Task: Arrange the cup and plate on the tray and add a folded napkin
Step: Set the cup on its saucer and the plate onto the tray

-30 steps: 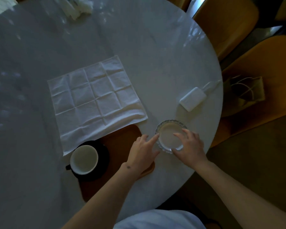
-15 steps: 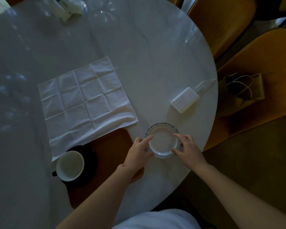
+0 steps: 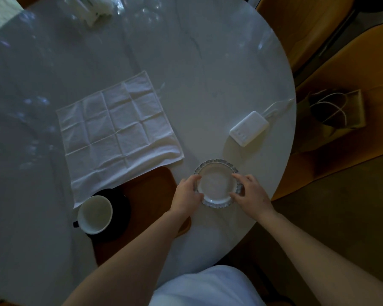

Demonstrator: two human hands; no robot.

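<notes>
A small glass plate (image 3: 216, 183) with a fluted rim rests on the round marble table, just right of the brown wooden tray (image 3: 152, 186). My left hand (image 3: 187, 195) grips the plate's left rim and my right hand (image 3: 250, 195) grips its right rim. A white cup (image 3: 95, 214) with a dark handle sits on a black saucer (image 3: 119, 208) at the tray's left end. A white napkin (image 3: 117, 131) lies unfolded and creased beyond the tray, its near edge overlapping the tray.
A white power bank (image 3: 248, 128) with a cable lies right of the plate near the table edge. Yellow chairs (image 3: 352, 62) stand to the right, one holding a paper bag (image 3: 338, 111). White wrapped items (image 3: 93, 9) lie at the far edge.
Both hands have closed further around the plate's rim, from fingertips on its edges to a firmer grip on either side. The view shifted; cup, tray and napkin have not moved.
</notes>
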